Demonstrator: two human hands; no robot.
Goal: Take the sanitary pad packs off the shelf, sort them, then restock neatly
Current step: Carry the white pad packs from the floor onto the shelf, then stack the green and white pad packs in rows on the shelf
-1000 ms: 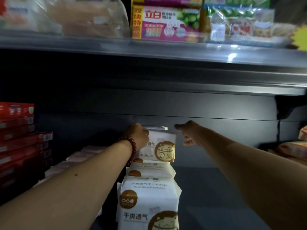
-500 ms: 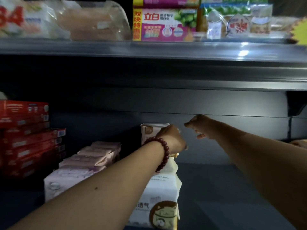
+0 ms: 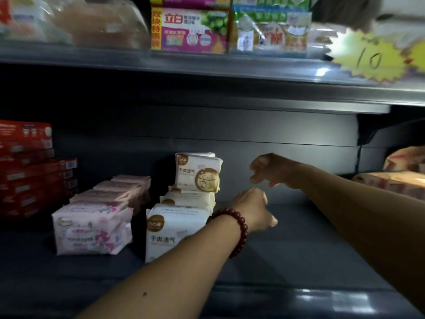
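Packs of sanitary pads are lined up on the dark lower shelf. White packs with a brown cat picture are set in a row that runs from near to far, and one more white pack, the top white pack, is stood upright on the far end of the row. A row of pink packs is seen just to the left of the white ones. Red boxes are stacked at the far left.

The left hand, with a red bead bracelet on the wrist, is held just to the right of the white row. Its fingers are curled in loosely and nothing is held in it. The right hand is held up farther back, to the right of the top white pack and apart from it. Its fingers are bent down and a little spread, and nothing is held in it.

On the upper shelf, a purple and green box and bags in clear wrap are seen. A yellow star tag with "10" on it is hung at the right.
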